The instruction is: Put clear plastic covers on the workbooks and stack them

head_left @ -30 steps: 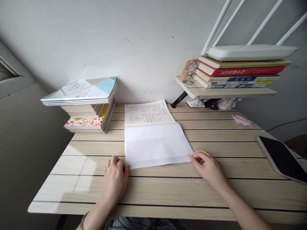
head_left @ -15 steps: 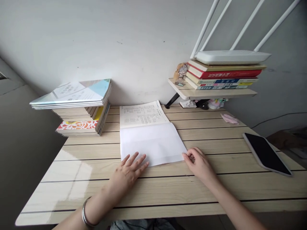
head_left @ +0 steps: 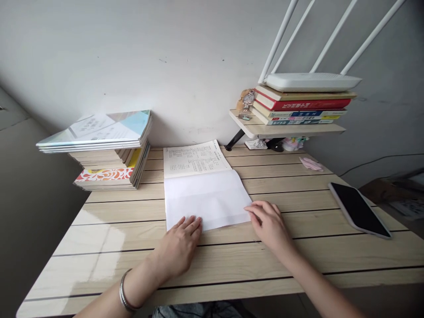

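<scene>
A booklet lies open on the wooden table, its far page (head_left: pixel 195 158) printed with text and its near side a blank white sheet (head_left: pixel 205 194). My left hand (head_left: pixel 183 240) rests flat at the sheet's lower left edge, fingers stretched out and close together, fingertips on the paper. At the lower right corner, my right hand (head_left: pixel 269 225) has its bent index finger and thumb brought together on the sheet's edge. The thumb tip is partly hidden, so how firmly it grips is unclear.
Stacked books (head_left: pixel 109 154) stand at the left. A small shelf (head_left: pixel 288 130) at the back right carries more books (head_left: pixel 304 105) and a white router (head_left: pixel 311 82). A tablet or large phone (head_left: pixel 359 210) and a pink item (head_left: pixel 311 164) lie on the table (head_left: pixel 232 260) at the right.
The left hand's spread fingers have drawn closer together. My right hand's index finger has straightened a little and reaches farther over the sheet's edge. The view has shifted slightly.
</scene>
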### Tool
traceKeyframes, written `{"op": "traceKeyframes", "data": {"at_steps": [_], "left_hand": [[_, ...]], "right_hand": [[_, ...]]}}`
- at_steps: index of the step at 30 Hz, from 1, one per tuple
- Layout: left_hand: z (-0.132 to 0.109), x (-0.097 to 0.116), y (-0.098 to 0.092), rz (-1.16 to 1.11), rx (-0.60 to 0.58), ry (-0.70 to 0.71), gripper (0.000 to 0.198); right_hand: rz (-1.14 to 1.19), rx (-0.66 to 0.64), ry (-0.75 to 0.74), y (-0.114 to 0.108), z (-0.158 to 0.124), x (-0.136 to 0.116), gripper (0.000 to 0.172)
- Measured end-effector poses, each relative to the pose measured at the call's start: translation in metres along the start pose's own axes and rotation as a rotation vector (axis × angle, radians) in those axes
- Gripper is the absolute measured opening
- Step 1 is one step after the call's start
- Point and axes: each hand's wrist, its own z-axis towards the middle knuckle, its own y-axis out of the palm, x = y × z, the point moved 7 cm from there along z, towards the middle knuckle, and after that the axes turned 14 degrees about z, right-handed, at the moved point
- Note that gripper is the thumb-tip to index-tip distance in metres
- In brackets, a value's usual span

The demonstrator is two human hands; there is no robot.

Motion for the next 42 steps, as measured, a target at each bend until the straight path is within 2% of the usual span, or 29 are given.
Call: {"op": "traceKeyframes", "data": {"at_steps": [3, 7, 9, 11, 16, 21, 29, 33, 38, 40, 42], "left_hand": [[-0.001, 0.004, 0.003, -0.031, 0.027, -0.027, 0.057], [-0.006, 0.007, 0.009, -0.009, 0.067, -0.011, 0.063], [-0.008, 0.007, 0.009, -0.001, 0.091, -0.005, 0.066], [-0.008, 0.006, 0.009, 0.013, 0.101, -0.006, 0.066], [-0.009, 0.005, 0.007, 0.033, 0.132, 0.002, 0.066], [-0.016, 0.002, 0.007, 0.058, 0.147, 0.011, 0.067], [-0.045, -0.009, 0.004, 0.132, 0.131, -0.022, 0.067], [-0.064, -0.016, -0.003, 0.192, 0.138, -0.037, 0.065], [-0.081, -0.024, -0.012, 0.18, 0.148, -0.093, 0.065], [-0.083, -0.026, -0.013, 0.161, 0.146, -0.117, 0.065], [-0.083, -0.026, -0.012, 0.148, 0.14, -0.13, 0.065]], "right_hand": [[0.035, -0.095, -0.093, 0.015, -0.006, -0.044, 0.041], [0.082, -0.353, -0.215, 0.049, -0.025, -0.109, 0.042], [0.072, -0.451, -0.251, 0.063, -0.034, -0.128, 0.05], [0.048, -0.49, -0.253, 0.07, -0.039, -0.134, 0.056], [-0.031, -0.433, -0.203, 0.074, -0.044, -0.119, 0.065], [-0.139, -0.338, -0.135, 0.068, -0.05, -0.092, 0.069], [-0.258, -0.286, 0.065, 0.031, -0.055, -0.002, 0.067], [-0.294, -0.274, 0.159, 0.016, -0.059, 0.028, 0.065], [-0.31, -0.239, 0.184, 0.01, -0.059, 0.038, 0.063], [-0.332, -0.19, 0.164, 0.01, -0.054, 0.027, 0.066], [-0.336, -0.135, 0.112, 0.013, -0.048, 0.0, 0.071]]}}
